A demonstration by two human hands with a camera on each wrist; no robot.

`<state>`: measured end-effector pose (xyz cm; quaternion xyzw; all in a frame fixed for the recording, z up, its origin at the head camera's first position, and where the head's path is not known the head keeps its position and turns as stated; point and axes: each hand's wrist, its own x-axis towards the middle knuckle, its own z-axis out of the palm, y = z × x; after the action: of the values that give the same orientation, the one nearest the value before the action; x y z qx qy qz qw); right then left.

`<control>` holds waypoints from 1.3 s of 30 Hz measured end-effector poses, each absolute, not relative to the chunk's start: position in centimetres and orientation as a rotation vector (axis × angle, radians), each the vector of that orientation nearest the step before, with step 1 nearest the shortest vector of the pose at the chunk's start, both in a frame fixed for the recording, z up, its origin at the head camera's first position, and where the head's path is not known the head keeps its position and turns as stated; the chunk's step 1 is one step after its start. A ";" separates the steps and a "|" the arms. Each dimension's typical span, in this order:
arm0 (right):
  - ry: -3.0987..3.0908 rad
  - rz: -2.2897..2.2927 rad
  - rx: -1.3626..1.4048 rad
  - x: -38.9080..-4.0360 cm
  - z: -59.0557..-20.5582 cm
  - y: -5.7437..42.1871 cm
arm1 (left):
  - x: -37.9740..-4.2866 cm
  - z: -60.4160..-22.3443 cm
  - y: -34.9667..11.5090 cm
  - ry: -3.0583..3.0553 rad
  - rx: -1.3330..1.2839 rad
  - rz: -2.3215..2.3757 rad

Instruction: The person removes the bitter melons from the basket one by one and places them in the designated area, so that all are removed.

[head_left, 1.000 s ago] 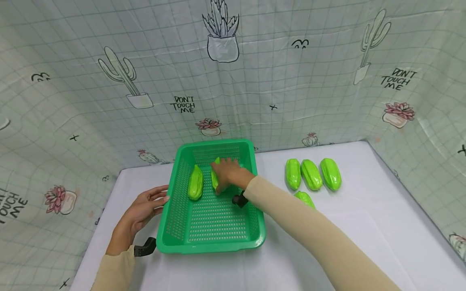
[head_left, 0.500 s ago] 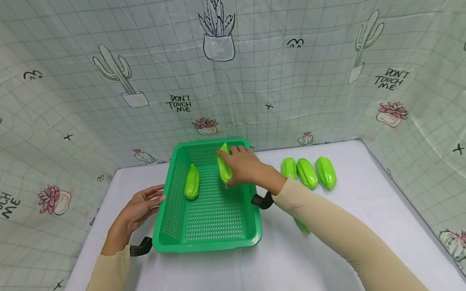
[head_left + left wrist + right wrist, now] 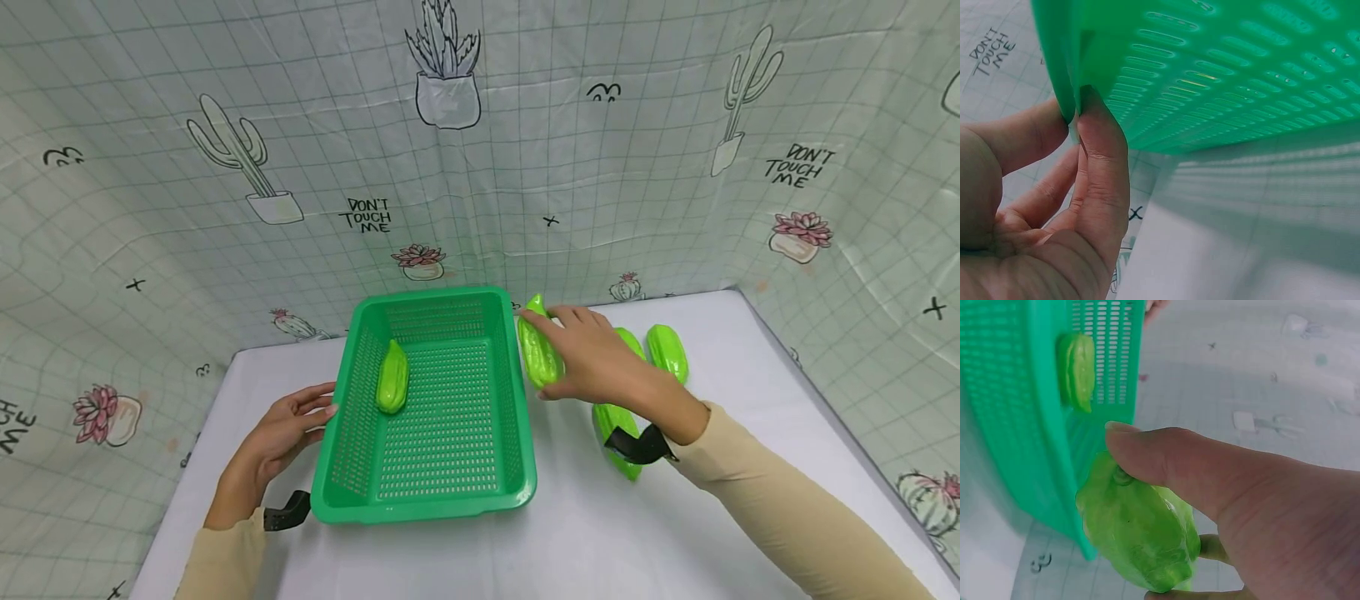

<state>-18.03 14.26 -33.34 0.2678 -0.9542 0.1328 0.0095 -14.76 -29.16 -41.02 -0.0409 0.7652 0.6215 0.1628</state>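
Observation:
My right hand (image 3: pixel 603 354) grips a bright green, ridged gourd (image 3: pixel 537 354) between thumb and fingers, raised just outside the basket's right side. In the right wrist view the held gourd (image 3: pixel 1138 525) shows its stem end and shiny skin. The green plastic basket (image 3: pixel 427 511) stands on the table with one similar gourd (image 3: pixel 392 379) lying at its left side. At the basket's left rim is my left hand (image 3: pixel 288 429). The left wrist view shows that hand (image 3: pixel 1100 181) pinching the rim between thumb and fingers.
Right of the basket, more green gourds lie on the white-covered table (image 3: pixel 570 533): one at the far right (image 3: pixel 667 352), and others partly hidden by the right hand and wrist, such as the near gourd (image 3: pixel 611 417). A patterned cloth (image 3: pixel 510 167) hangs behind and at both sides.
The right hand has lifted a gourd out of the basket and carried it rightward past the rim. One gourd stays in the basket. The left hand keeps its place at the rim.

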 end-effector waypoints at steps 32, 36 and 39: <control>-3.044 0.409 0.719 -12.1 -42.4 27.6 | -14.8 -41.2 -29.5 2.188 -0.140 1.781; -3.059 0.422 0.735 -12.0 -42.9 27.7 | -14.9 -41.2 -29.3 2.190 -0.138 1.777; -3.074 0.399 0.752 -12.0 -42.6 27.6 | -15.0 -41.2 -29.3 2.189 -0.134 1.782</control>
<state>-12.03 27.56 -42.65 0.2358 -0.9634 0.1251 -0.0243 -14.99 -29.26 -41.25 -0.0469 0.7650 0.6228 0.1571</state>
